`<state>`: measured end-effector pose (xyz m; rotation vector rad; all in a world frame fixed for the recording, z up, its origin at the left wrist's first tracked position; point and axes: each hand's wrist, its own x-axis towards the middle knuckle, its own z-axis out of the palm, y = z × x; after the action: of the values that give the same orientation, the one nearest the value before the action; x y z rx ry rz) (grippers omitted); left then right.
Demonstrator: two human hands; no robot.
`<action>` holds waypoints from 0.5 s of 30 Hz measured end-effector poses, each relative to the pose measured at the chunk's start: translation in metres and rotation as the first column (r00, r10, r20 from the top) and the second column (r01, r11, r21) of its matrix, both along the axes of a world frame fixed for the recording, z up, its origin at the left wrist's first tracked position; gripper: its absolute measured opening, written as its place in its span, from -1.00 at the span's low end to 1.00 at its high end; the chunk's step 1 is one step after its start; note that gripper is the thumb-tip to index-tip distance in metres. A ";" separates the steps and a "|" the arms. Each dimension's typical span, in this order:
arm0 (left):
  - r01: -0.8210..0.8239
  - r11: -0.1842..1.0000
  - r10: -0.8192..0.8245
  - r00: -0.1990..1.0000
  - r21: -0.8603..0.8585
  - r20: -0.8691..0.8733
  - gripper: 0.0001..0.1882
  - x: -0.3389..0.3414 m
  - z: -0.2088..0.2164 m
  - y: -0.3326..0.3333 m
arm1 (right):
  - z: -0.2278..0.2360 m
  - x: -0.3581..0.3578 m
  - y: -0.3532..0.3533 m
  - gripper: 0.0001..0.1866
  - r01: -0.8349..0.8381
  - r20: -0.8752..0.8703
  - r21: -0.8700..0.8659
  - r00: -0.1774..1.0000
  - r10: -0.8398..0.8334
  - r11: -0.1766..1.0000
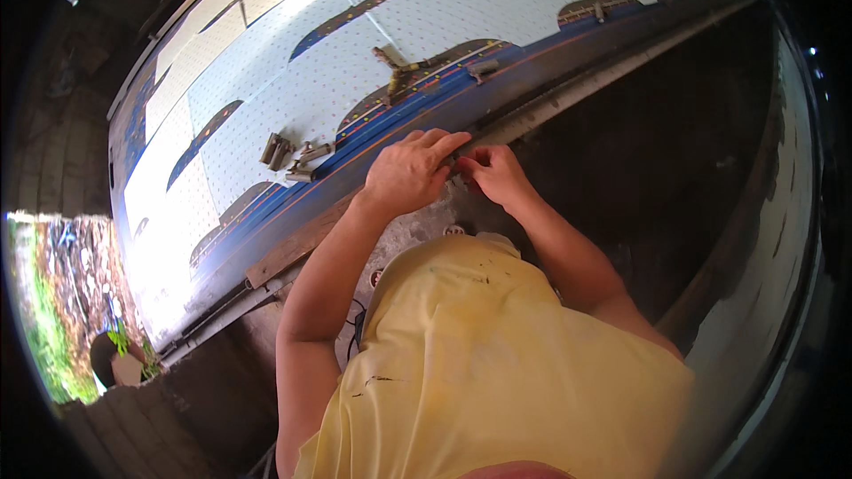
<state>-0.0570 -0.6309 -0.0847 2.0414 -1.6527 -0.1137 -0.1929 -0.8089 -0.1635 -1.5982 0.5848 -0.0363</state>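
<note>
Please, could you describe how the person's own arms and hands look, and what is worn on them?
The left hand and right hand are without gloves. The forearms are uncovered, with no sleeve, watch or bracelet visible. The person wears a loose yellow shirt with small dark marks.

Dotted sheeting, metal pieces on table
</note>
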 end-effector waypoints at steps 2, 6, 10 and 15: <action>-0.002 1.000 0.002 1.000 -0.010 -0.003 -0.34 0.000 0.000 -0.001 | -0.003 0.003 0.001 -0.74 0.024 0.036 -0.061 0.999 -0.022 0.998; 0.000 1.000 0.000 1.000 -0.005 0.013 -0.29 0.001 -0.002 -0.001 | -0.001 0.002 0.003 -0.77 0.053 0.097 -0.455 0.995 -0.010 0.889; 0.006 1.000 -0.006 1.000 -0.009 0.024 -0.23 0.001 -0.005 0.000 | 0.010 -0.003 0.006 -0.78 0.064 0.066 -0.594 0.997 -0.031 0.802; 0.003 1.000 -0.003 1.000 0.009 0.007 -0.20 0.001 -0.006 -0.001 | 0.013 -0.005 0.003 -0.77 0.029 0.080 -0.617 0.996 0.026 0.786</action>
<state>-0.0561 -0.6321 -0.0904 2.0480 -1.6621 -0.1151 -0.1979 -0.8062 -0.1505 -2.2264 0.5346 -0.3283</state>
